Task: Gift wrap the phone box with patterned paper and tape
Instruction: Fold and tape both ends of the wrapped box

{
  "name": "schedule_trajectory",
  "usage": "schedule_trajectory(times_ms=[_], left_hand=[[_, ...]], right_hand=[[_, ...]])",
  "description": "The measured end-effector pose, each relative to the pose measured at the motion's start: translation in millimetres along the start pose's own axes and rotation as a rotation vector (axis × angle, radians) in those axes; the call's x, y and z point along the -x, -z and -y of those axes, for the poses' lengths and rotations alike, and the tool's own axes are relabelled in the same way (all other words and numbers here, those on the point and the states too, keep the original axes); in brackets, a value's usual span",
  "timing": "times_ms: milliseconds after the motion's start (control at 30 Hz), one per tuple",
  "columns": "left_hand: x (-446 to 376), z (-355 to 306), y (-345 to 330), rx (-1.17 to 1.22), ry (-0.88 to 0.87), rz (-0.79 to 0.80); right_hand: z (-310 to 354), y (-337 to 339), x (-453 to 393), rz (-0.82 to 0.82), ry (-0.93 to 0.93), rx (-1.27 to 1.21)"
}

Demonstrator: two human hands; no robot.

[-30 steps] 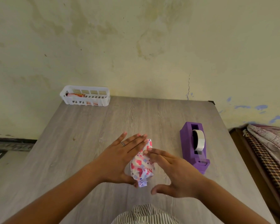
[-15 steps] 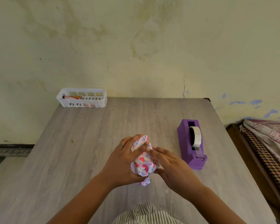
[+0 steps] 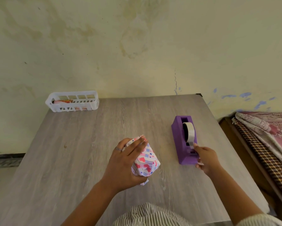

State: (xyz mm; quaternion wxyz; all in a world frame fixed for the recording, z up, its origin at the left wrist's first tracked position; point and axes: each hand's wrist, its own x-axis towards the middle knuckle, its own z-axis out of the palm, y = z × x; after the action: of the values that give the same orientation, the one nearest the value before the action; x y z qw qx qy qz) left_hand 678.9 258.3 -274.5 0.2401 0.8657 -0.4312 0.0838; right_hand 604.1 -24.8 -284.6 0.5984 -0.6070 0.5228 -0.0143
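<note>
While my left hand clamps its fingers round the wrapped phone box above the desk, it looks light, stiff, slippery (paper loose underneath); right-hand fingers pinch the tape end.
</note>
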Motion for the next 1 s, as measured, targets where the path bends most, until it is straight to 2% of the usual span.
schedule_trajectory(times_ms=[67,167,367,500,800,1000], left_hand=[[0,0,0,0.04,0.055,0.0],[-1,-3,0,0.075,0.088,0.007],[-7,-9,-2,0.099,0.102,-0.003],[-8,-9,-3,0.088,0.097,0.01],[-13,-11,-1,0.062,0.109,0.008],[-16,-13,-3,0.046,0.102,0.007]], right_hand=[[9,-2,2,0.038,-0.126,-0.184],[16,-2,-1,0.042,-0.227,-0.31],[17,-8,2,0.058,-0.279,-0.509],[11,-13,5,0.056,-0.215,-0.501],[-15,-17,12,0.007,-0.072,-0.773],[-38,-24,8,0.032,0.009,-0.786]])
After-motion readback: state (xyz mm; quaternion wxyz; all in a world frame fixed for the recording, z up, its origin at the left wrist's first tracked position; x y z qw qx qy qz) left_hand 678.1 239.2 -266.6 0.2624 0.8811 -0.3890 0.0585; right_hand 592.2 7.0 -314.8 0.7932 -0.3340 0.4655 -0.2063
